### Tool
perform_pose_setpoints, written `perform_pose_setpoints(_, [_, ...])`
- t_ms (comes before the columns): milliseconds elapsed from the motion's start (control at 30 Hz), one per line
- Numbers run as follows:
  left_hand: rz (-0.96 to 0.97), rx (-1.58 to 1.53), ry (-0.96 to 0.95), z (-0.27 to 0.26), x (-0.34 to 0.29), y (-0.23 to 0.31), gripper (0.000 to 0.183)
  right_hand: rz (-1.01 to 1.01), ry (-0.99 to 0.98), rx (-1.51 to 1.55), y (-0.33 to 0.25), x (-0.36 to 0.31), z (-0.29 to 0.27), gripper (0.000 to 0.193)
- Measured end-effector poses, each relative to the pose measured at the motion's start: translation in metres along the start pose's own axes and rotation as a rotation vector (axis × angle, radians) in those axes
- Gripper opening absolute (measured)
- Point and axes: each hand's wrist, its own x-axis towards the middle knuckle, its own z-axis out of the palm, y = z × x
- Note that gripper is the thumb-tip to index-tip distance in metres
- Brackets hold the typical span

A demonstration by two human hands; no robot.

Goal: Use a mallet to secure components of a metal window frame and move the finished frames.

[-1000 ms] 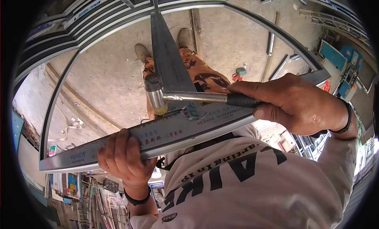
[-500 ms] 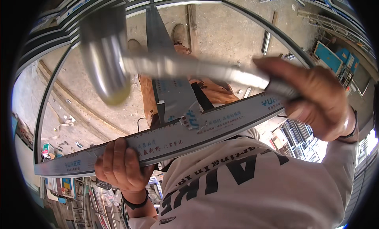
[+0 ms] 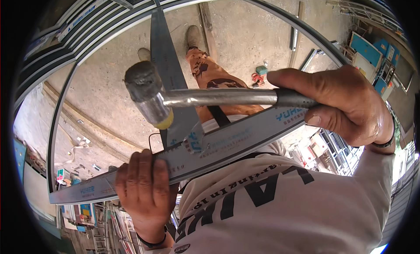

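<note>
My right hand (image 3: 339, 103) is clenched round the shiny metal hammer (image 3: 218, 97), head (image 3: 152, 103) left of centre, rough and dark one end, yellow the other; and my left hand (image 3: 146, 184) grasps the flat grey bar (image 3: 236, 138) slanting across the near side.

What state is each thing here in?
Hammer: held, yellow face toward the metal frame
Right hand: closed on the hammer
Left hand: closed over the frame's near rail
Metal frame: spanned by a crossbar
Plastic film: crumpled near the crossbar's end
</note>
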Motion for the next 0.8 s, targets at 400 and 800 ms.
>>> perform_pose_setpoints(400, [-0.177, -0.567, -0.348, -0.007, 0.021, -0.011, 0.067, 0.048, -0.033, 0.083, 0.018, -0.017, 0.016, 0.052])
perform_pose_setpoints(800, [-1.116, -1.418, -0.635, 0.006, 0.051, -0.026, 0.039, 0.24, -0.37, -0.227, 0.028, -0.015, 0.029, 0.053])
